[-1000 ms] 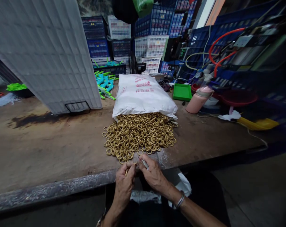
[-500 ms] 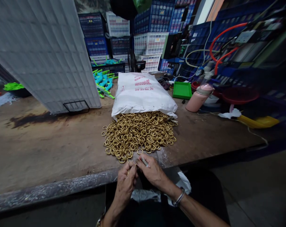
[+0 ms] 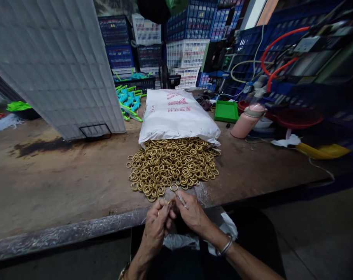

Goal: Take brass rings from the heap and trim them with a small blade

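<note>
A heap of gold-coloured rings point(image 3: 173, 165) spills from the mouth of a white printed sack point(image 3: 179, 116) onto the table. Just in front of the heap, at the table's edge, my left hand point(image 3: 157, 221) is closed, its thumb and fingers pinching a gold ring point(image 3: 170, 202) that is mostly hidden. Beside it, my right hand point(image 3: 192, 216) is closed round a slim, light metal tool point(image 3: 182, 200), perhaps a small blade; most of it is covered by the fingers. The fingertips of both hands nearly meet at the ring.
A tall pale ribbed panel point(image 3: 60, 70) stands on the wooden table point(image 3: 77, 179) at left. To the right are a green tray point(image 3: 226, 111), a pink bottle point(image 3: 248, 121) and a yellow scoop-like item point(image 3: 324, 151). Stacked crates point(image 3: 184, 53) line the back.
My right fingertips have drawn slightly away from my left, and a bit of gold shows between them. The view has shifted a little; the heap and sack look the same.
</note>
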The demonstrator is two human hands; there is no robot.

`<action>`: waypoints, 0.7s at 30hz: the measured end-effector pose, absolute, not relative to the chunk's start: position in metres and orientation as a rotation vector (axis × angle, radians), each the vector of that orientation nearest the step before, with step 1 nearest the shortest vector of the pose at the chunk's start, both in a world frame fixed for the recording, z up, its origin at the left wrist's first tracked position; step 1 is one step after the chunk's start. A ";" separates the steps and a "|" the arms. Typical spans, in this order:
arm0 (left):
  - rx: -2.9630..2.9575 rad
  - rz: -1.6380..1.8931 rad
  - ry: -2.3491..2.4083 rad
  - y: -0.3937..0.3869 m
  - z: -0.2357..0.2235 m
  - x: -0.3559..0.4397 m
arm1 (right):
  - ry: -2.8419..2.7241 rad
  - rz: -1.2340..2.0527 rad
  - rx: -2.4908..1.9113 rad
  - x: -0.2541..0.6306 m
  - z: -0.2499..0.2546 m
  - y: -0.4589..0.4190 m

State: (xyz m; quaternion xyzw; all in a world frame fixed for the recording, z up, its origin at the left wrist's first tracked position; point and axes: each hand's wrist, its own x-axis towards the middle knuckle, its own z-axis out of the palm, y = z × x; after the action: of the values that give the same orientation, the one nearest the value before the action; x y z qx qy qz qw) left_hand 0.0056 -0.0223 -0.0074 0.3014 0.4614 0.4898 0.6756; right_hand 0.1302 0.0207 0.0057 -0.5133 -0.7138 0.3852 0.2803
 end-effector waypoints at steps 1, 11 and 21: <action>0.667 1.107 1.054 -0.022 -0.007 0.006 | -1.991 0.981 -1.380 0.131 0.004 0.019; 0.681 1.192 1.064 -0.021 -0.011 0.007 | -2.352 0.680 -1.440 0.132 0.001 0.012; 0.854 1.214 1.205 -0.024 -0.012 0.004 | -2.374 0.777 -1.429 0.133 0.008 0.014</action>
State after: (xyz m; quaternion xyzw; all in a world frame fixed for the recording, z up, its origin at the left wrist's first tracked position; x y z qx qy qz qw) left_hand 0.0040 -0.0241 -0.0120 0.3651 0.5149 0.5185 0.5768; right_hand 0.1334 0.0141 0.0078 -0.4921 -0.8178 0.2677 0.1315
